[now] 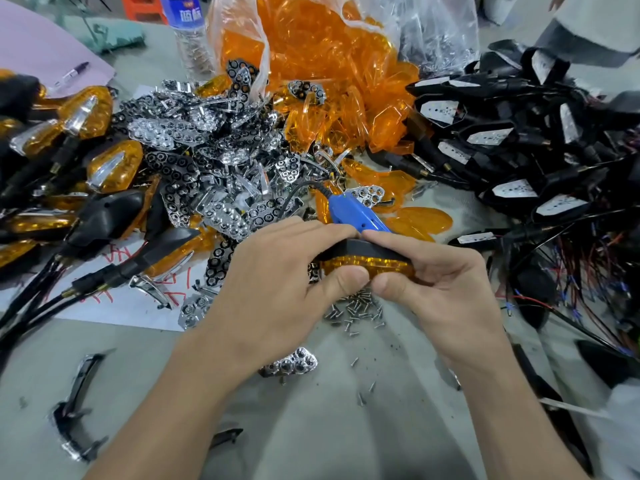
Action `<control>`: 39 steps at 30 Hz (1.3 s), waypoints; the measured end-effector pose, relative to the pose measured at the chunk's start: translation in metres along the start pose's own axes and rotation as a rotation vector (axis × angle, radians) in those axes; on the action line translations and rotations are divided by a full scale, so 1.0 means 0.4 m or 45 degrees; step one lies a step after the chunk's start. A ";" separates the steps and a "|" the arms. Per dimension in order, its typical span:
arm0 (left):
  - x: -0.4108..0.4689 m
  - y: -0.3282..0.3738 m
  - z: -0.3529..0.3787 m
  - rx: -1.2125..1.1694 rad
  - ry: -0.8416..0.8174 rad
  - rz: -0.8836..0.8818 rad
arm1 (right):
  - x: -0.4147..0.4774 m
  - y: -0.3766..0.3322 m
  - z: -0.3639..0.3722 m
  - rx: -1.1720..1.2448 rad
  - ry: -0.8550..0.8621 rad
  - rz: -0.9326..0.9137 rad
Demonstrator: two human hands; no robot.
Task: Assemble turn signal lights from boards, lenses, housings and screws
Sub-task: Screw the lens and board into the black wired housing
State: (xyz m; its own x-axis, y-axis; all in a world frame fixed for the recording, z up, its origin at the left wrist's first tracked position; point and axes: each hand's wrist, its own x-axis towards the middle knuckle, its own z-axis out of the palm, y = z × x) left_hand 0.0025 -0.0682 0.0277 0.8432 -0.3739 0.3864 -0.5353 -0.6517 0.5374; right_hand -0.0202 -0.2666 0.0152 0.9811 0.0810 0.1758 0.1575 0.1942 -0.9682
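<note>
"Two hands on one lamp: which step is that?"

"Seating the lens, I'd say. At the centre of the frame the left hand (277, 271) and right hand (446, 282) pinch the same unit from either end, thumbs on the amber lens (367, 265), fingers along the black housing (363, 245). Each grip is pressed closed on it, above the bench (346, 427)."

"And next?"

"Probably fastening. Loose screws (356, 311) lie just below the unit, and the blue electric screwdriver (353, 211) lies just behind it. One grip would have to let go to fetch them while the other holds lens and housing squeezed flush, or the seam may spring apart."
</note>
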 end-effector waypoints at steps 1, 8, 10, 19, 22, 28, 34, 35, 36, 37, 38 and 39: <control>0.000 0.000 -0.001 -0.004 -0.005 -0.009 | 0.000 0.006 0.000 0.029 0.011 0.001; 0.011 -0.039 -0.009 -0.114 -0.200 -0.195 | 0.015 0.043 0.021 -0.067 0.110 0.091; 0.010 -0.042 -0.010 -0.100 -0.136 -0.200 | 0.012 0.045 0.030 -0.046 0.146 0.071; -0.016 -0.004 0.059 -0.715 0.345 -0.405 | -0.005 0.081 0.112 0.865 0.519 0.364; 0.004 0.016 0.080 -1.401 0.064 -0.493 | -0.023 0.086 0.129 0.865 0.407 0.309; -0.001 -0.012 0.041 -1.448 -0.077 -0.427 | -0.033 0.047 0.095 0.009 0.229 0.257; -0.002 0.002 0.051 -1.570 -0.056 -0.510 | -0.021 0.031 0.105 -0.144 0.026 0.120; -0.007 0.009 0.062 -1.605 -0.040 -0.549 | -0.022 0.032 0.111 -0.119 0.047 0.103; -0.010 0.018 0.073 -1.633 -0.025 -0.583 | -0.023 0.034 0.114 -0.108 0.068 0.092; -0.013 0.030 0.082 -1.652 -0.009 -0.602 | -0.024 0.035 0.114 -0.102 0.081 0.085; -0.013 0.040 0.088 -1.667 0.014 -0.604 | -0.024 0.036 0.114 -0.095 0.083 0.076; -0.011 0.047 0.090 -1.680 0.046 -0.594 | -0.023 0.036 0.114 -0.091 0.084 0.066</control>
State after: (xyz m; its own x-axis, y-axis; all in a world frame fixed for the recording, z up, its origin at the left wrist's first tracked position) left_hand -0.0092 -0.1027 0.0090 0.9635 -0.2675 -0.0132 0.1210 0.3909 0.9124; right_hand -0.0322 -0.2198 0.0076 0.9930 0.0243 0.1156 0.1118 0.1212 -0.9863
